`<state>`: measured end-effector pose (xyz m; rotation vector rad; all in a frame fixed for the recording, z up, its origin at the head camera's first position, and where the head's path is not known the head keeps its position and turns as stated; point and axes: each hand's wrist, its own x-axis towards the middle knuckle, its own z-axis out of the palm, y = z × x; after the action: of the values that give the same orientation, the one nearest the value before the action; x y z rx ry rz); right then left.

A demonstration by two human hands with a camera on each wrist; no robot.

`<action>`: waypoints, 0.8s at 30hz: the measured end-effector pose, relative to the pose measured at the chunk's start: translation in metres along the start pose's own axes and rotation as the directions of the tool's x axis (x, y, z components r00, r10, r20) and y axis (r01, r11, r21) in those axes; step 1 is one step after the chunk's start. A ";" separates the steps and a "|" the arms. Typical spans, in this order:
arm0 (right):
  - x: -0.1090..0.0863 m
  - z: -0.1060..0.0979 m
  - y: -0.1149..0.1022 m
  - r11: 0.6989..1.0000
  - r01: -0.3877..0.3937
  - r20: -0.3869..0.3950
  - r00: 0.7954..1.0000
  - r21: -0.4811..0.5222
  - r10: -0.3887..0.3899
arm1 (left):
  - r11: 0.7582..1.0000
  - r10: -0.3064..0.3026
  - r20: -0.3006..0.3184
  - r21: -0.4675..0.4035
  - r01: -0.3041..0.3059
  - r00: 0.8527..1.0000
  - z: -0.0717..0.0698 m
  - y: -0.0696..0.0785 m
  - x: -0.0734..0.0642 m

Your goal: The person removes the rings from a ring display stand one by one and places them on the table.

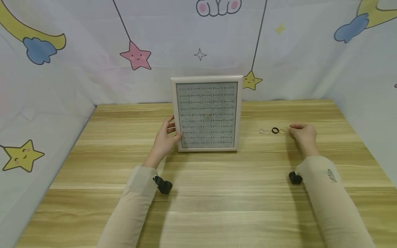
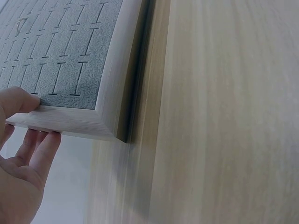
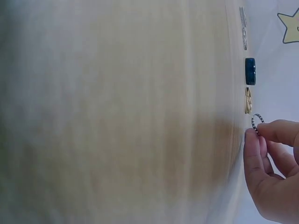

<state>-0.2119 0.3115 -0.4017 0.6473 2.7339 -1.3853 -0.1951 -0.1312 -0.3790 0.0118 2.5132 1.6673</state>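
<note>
My left hand (image 1: 165,139) grips the left edge of a framed ring display board (image 1: 218,129), thumb on the front and fingers behind. The board stands upright on the table, its grey felt face cut with rows of slots. One gold ring (image 1: 207,115) sits in a slot near the middle. To the right, my right hand (image 1: 305,137) pinches a thin dark-and-silver patterned ring (image 3: 253,122) between thumb and fingertip. Beside it in a row lie a gold ring (image 1: 282,131), a black ring (image 1: 275,130) and two silver rings (image 1: 262,131).
The wood-grain table (image 1: 217,206) reaches back to a white cloth backdrop (image 1: 173,38) printed with stars, moons and clouds. Cloth also hangs at both sides. A small black camera is strapped to each wrist, the left one (image 1: 164,186) near the table surface.
</note>
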 end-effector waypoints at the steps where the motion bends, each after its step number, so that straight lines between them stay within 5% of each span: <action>1: 0.001 -0.001 0.001 1.000 -0.002 -0.002 1.000 0.004 0.002 | 1.000 0.000 0.000 0.000 0.000 1.000 0.000 0.000 0.000; 24: 0.002 -0.001 0.000 0.996 -0.031 0.014 0.999 0.089 0.029 | 1.000 0.007 0.006 -0.011 -0.007 1.000 0.000 -0.003 0.002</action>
<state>-0.2131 0.3130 -0.4012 0.6778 2.6539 -1.5069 -0.1965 -0.1321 -0.3818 0.0250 2.5029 1.6810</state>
